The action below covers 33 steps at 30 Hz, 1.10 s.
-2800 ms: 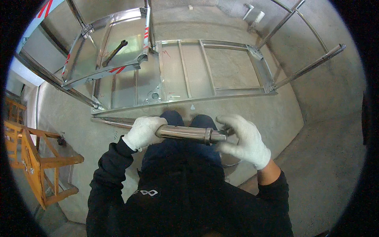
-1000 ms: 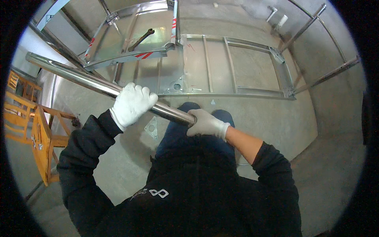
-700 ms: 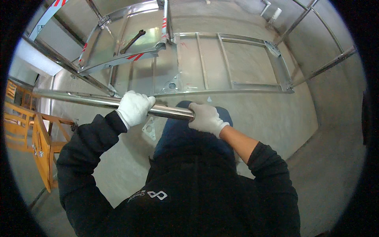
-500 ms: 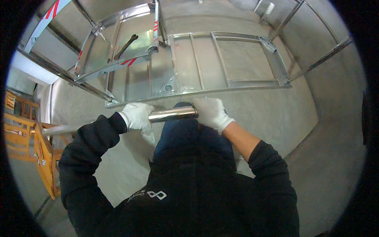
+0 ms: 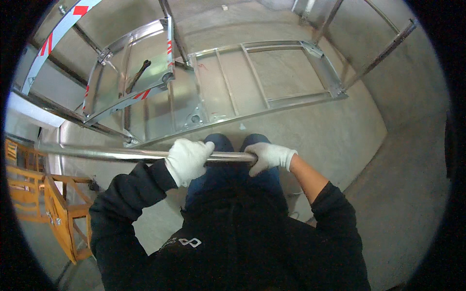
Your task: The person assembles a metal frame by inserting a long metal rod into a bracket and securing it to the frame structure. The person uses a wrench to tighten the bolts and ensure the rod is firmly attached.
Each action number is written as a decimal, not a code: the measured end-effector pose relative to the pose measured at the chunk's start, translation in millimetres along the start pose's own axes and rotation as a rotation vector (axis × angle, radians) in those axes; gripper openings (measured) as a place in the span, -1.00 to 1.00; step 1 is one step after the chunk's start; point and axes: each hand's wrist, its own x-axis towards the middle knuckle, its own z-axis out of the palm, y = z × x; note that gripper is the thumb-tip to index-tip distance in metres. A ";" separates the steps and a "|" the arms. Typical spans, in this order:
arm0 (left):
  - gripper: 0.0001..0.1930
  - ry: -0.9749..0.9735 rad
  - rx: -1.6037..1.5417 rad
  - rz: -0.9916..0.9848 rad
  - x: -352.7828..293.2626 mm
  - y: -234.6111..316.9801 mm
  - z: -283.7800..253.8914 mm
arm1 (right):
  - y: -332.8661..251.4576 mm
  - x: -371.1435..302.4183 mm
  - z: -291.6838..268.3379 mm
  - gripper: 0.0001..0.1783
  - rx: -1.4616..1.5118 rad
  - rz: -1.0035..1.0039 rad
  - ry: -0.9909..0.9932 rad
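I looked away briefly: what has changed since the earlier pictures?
The right grip has closed on the right end of the metal pipe, having been spread open beside it in the earliest picture. The pipe's left end has swung lower in view since a second ago, leaving it lying almost straight across. The left grip still holds it; the wrench stays on the raised metal panel.

The black top [image 5: 233, 228] has long, creased sleeves [image 5: 124, 199], and left of its middle it bears a pale looped emblem [image 5: 190, 242] with small pale lettering [image 5: 169, 243] beside it. At the top's left cuff the left hand [image 5: 188, 161] wears a white cloth glove, while beyond its right cuff comes bare forearm [image 5: 307, 180], then the right hand [image 5: 273, 157] in a matching glove. Past the top's waist show dark blue trousers [image 5: 270, 183].
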 end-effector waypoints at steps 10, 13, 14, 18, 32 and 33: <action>-0.82 0.118 0.106 0.012 32.5 42.2 75.9 | 6.5 44.4 52.6 -0.47 0.226 -0.041 0.027; -0.83 -0.010 0.064 -0.052 29.0 45.8 69.6 | 12.6 49.0 74.5 -0.53 0.154 -0.059 0.167; -0.83 -0.036 0.015 -0.060 29.7 41.7 74.7 | 10.4 50.0 76.4 -0.56 0.061 -0.013 0.207; -0.83 -0.112 -0.127 -0.077 37.8 35.3 86.7 | -3.7 52.6 79.2 -0.67 -0.184 0.122 0.327; -0.67 -0.081 -0.139 0.051 95.7 15.7 49.1 | 2.1 31.3 44.7 -0.70 -0.441 0.076 0.698; -0.67 -0.300 -0.275 -0.030 104.7 15.0 35.1 | 3.3 28.2 40.6 -0.69 -0.465 0.059 0.744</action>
